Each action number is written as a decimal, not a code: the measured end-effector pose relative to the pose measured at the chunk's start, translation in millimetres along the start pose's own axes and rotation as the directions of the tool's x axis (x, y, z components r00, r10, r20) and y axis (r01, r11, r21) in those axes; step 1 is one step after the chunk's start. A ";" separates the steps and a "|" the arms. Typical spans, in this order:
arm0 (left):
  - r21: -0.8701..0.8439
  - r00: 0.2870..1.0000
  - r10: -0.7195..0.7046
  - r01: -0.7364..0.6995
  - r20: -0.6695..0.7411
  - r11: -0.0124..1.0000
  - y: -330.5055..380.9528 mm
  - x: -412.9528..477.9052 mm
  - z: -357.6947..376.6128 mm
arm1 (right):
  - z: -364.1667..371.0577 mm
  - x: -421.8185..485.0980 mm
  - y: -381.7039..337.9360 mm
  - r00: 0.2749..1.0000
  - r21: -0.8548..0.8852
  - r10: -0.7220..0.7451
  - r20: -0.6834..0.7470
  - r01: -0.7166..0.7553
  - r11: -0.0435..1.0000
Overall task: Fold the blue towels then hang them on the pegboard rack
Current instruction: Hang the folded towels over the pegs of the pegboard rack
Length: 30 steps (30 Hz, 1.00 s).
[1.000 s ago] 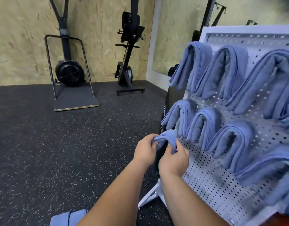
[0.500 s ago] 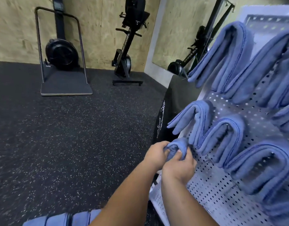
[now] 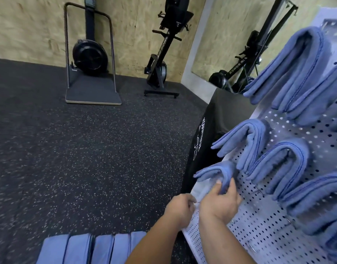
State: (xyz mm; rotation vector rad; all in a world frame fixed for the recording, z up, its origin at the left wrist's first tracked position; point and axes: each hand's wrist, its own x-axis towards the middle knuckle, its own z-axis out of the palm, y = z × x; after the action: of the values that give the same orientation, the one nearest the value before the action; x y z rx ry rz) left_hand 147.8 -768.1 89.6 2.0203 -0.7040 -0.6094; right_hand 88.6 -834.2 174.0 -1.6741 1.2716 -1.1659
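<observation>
One white pegboard rack carries several folded blue towels draped over its pegs. More folded towels lie in a row below. The right hand pinches the lowest left towel on the rack. The left hand curls beside the rack's edge, its grip unclear.
</observation>
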 end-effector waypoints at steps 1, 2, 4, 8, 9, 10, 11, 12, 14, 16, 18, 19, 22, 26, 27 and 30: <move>-0.001 0.999 -0.030 0.030 -0.012 1.000 -9.7 -7.9 -2.8 | -0.5 -5.2 2.9 1.000 -0.017 -0.001 0.014 0.001 1.000; 0.000 0.998 -0.057 0.057 -0.032 0.998 -20.4 -17.0 -6.6 | -0.3 -11.1 7.1 1.000 -0.034 0.001 0.029 0.000 0.999; 0.014 0.991 -0.110 0.111 -0.072 0.994 -47.7 -37.4 -13.3 | 0.3 -27.4 17.8 0.997 -0.058 0.032 0.066 -0.028 0.998; 0.070 0.962 -0.243 0.253 -0.122 0.965 -113.8 -87.0 -36.2 | 10.2 -76.8 47.8 0.976 -0.105 0.063 0.211 -0.042 0.994; 0.075 0.949 -0.285 0.297 -0.137 0.952 -132.2 -99.3 -42.7 | 13.7 -90.7 55.6 0.965 -0.114 0.061 0.256 -0.033 0.993; 0.075 0.932 -0.328 0.342 -0.154 0.937 -150.9 -111.8 -49.0 | 17.9 -104.9 63.6 0.951 -0.126 0.068 0.301 -0.031 0.992; 0.071 0.913 -0.370 0.386 -0.171 0.920 -167.8 -123.8 -55.6 | 23.1 -118.5 71.0 0.935 -0.141 0.082 0.346 -0.035 0.989; 0.068 0.891 -0.413 0.432 -0.190 0.899 -183.3 -136.0 -62.2 | 28.8 -132.0 78.2 0.915 -0.155 0.099 0.391 -0.041 0.987; 0.054 0.844 -0.481 0.506 -0.239 0.861 -212.1 -156.7 -75.7 | 42.8 -157.7 91.2 0.870 -0.188 0.123 0.477 -0.035 0.981; 0.025 0.791 -0.544 0.573 -0.279 0.819 -236.3 -173.4 -88.2 | 58.6 -180.7 100.3 0.824 -0.213 0.143 0.548 -0.027 0.977; -0.015 0.739 -0.597 0.625 -0.311 0.781 -256.8 -185.9 -98.3 | 75.0 -202.4 106.8 0.783 -0.235 0.158 0.602 -0.015 0.972; -0.030 0.722 -0.616 0.641 -0.316 0.767 -266.2 -190.8 -101.9 | 82.7 -212.8 110.3 0.762 -0.248 0.161 0.627 0.000 0.969; -0.055 0.679 -0.659 0.682 -0.323 0.730 -288.2 -201.9 -109.3 | 106.1 -241.1 122.9 0.687 -0.270 0.160 0.709 0.055 0.961; -0.060 0.648 -0.677 0.705 -0.349 0.706 -313.4 -206.7 -110.8 | 139.1 -269.1 142.7 0.577 -0.299 0.153 0.802 0.166 0.940; -0.057 0.647 -0.674 0.705 -0.357 0.707 -318.8 -207.2 -110.3 | 147.0 -275.4 148.6 0.533 -0.309 0.155 0.832 0.212 0.927; -0.020 0.646 -0.674 0.717 -0.358 0.697 -334.3 -207.9 -107.0 | 170.2 -294.3 167.4 0.363 -0.312 0.182 0.914 0.341 0.887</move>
State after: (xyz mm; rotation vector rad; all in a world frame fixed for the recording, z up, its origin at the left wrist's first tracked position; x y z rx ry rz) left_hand 150.0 -415.1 -114.9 2.4250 0.3092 -0.6229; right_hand 165.9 -588.3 -103.7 -2.2305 0.6628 0.2624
